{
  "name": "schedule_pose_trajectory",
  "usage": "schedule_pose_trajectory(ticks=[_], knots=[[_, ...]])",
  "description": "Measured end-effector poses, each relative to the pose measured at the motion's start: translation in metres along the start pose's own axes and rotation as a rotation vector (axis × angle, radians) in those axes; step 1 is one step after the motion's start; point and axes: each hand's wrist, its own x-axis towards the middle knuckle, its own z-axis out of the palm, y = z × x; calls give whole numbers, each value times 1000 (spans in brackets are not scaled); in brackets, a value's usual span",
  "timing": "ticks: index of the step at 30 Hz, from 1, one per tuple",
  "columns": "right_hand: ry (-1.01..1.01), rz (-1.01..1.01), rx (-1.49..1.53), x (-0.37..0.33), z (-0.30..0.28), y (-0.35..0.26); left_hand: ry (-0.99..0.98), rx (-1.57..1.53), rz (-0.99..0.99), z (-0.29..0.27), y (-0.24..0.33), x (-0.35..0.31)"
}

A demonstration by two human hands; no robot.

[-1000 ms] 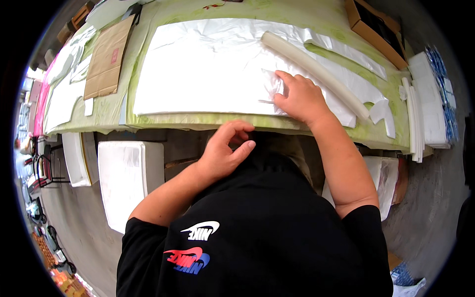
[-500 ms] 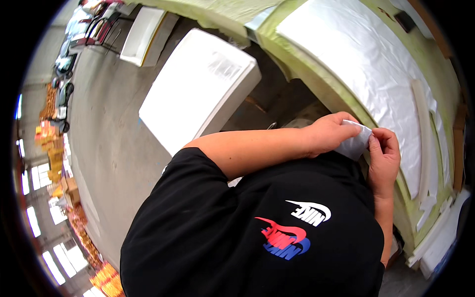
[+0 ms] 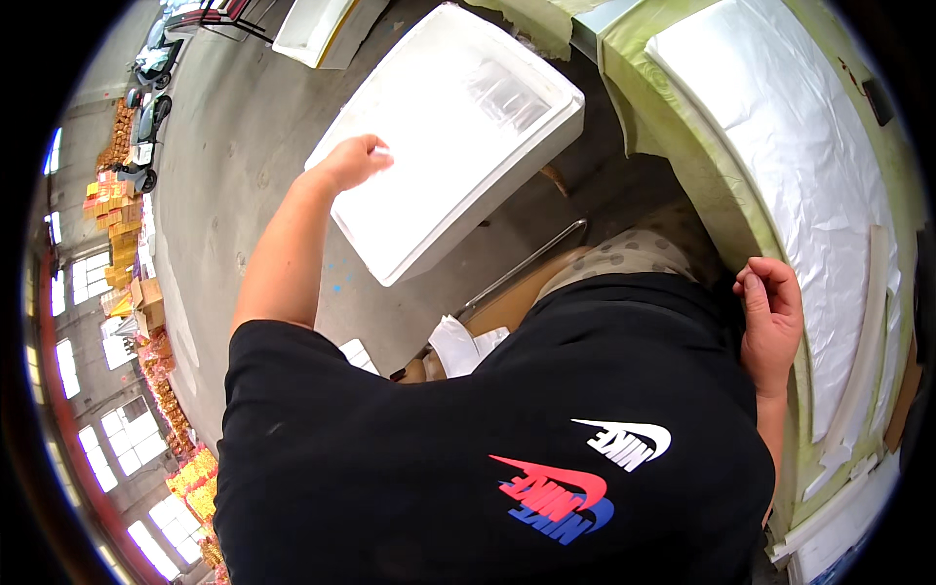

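Observation:
My left hand (image 3: 353,164) is stretched out over the left side of an open white foam box (image 3: 478,207). Its fingers are closed, and a small pale bit shows at the fingertips, too blurred to name. Inside the box, toward its far right corner, lies a stack of clear, shiny packets (image 3: 507,95). My right hand (image 3: 770,317) is beside the edge of the table with the pale green cover (image 3: 721,171). Its fingers curl in with thumb and forefinger close together; whatever they may hold is hidden.
A wrinkled white sheet (image 3: 780,136) covers part of the table, with a long pale strip (image 3: 863,341) along it. Another white box (image 3: 317,29) stands at the far left. Near my lap are a bent metal rod (image 3: 526,263) and white paper (image 3: 453,343). Scooters are parked farther left.
My left hand has left my right hand and swung left over the foam box. The grey sheet-like piece both hands held is no longer visible. My view has shifted left.

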Motion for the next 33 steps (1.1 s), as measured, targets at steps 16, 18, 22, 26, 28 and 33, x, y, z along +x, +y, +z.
schedule_pose_trajectory(ticks=[16,18,22,26,28,33], knots=[[-38,47,13,6,-1,1,47,312,-108,74,-24,14],[-49,42,22,5,-4,2,165,277,-106,83,-26,11],[-63,45,50,2,-11,4,-35,315,-86,84,-27,13],[-31,54,57,-1,-15,7,-20,368,-106,84,0,-8],[-38,40,69,-3,-18,8,3,412,-116,91,-2,-9],[-7,16,71,-14,-25,3,-142,864,109,112,-16,12]])
